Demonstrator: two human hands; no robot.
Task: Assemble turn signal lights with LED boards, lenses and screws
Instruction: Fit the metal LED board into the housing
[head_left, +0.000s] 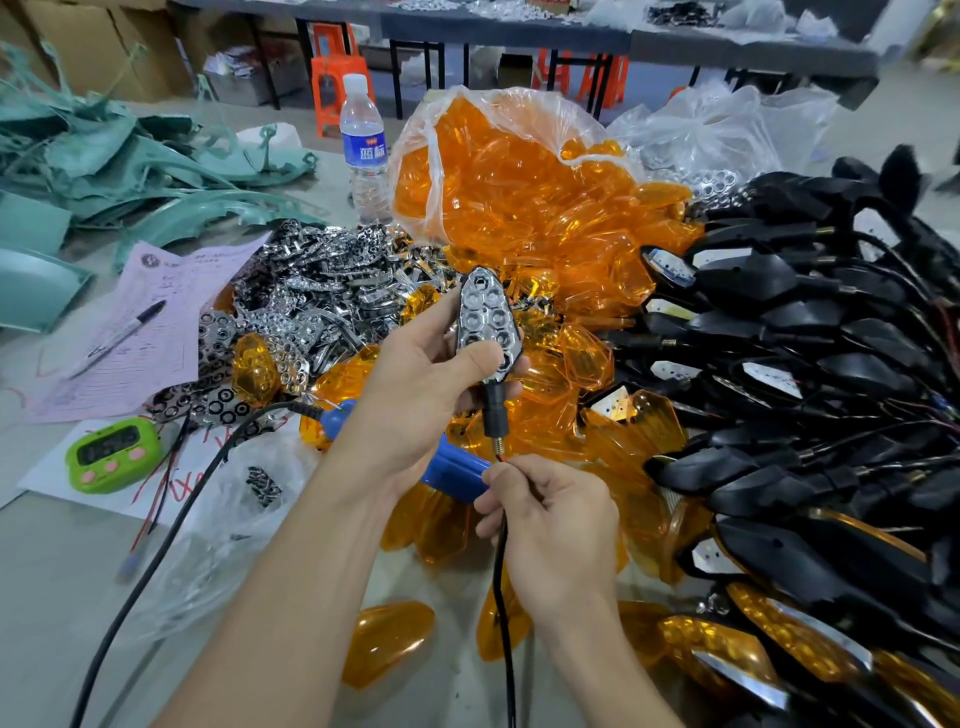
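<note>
Housing (485, 322) sits gripped in left hand (415, 400); right hand (558, 525) pinches its wire (502, 577).

Glossy translucent amber plastic lenses (545, 223) at twelve o'clock, partly in crinkled clear film bag (498, 111). Mirror-bright chrome on reflectors (322, 291) at ten o'clock and inside turn signal light (485, 322). Matt black plastic housings (810, 291) at three o'clock. Smooth black-sheathed wire (501, 597) at six o'clock.
</note>
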